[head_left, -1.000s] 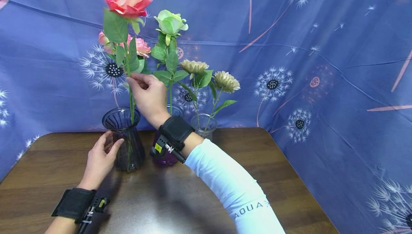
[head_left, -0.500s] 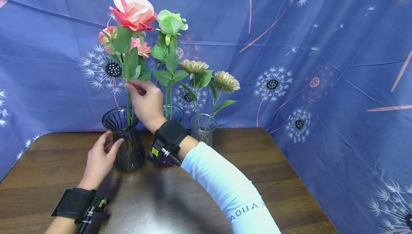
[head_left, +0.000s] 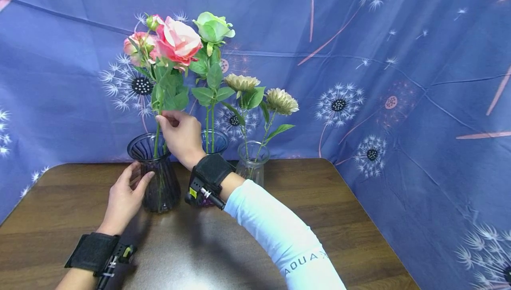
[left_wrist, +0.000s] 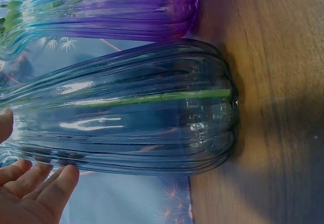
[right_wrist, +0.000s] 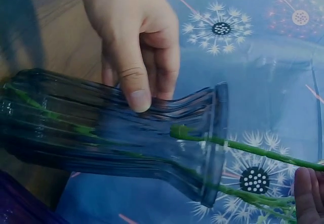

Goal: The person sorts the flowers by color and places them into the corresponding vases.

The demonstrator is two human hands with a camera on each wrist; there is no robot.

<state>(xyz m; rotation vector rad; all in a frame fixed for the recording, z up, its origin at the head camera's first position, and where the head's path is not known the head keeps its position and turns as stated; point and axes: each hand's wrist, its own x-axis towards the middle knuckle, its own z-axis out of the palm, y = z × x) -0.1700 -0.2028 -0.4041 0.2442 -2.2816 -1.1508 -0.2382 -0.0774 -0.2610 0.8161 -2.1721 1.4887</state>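
My left hand (head_left: 124, 199) grips the side of a ribbed, smoky dark glass vase (head_left: 160, 188) at the left of the table, thumb and fingers on opposite sides. With thumb and fingertips, my right hand (head_left: 183, 137) pinches the green stem (right_wrist: 268, 154) of a large pink rose (head_left: 179, 41) above the vase mouth. In the right wrist view that stem's cut end lies inside the vase neck. Another stem (left_wrist: 172, 97) reaches down to the vase base. Smaller pink blooms (head_left: 139, 47) stand behind the large rose.
Just right stands a blue-and-purple glass vase (left_wrist: 167, 11) with a green rose (head_left: 213, 27), partly hidden by my right wrist. Beyond it is a clear jar (head_left: 255, 157) with two beige flowers (head_left: 281, 101). A blue dandelion-print cloth (head_left: 399, 59) hangs behind the wooden table (head_left: 319, 210).
My right hand has moved down with the large pink rose, whose bloom now sits lower and tilts right, in front of the smaller pink blooms. The left hand has stayed on the vase.
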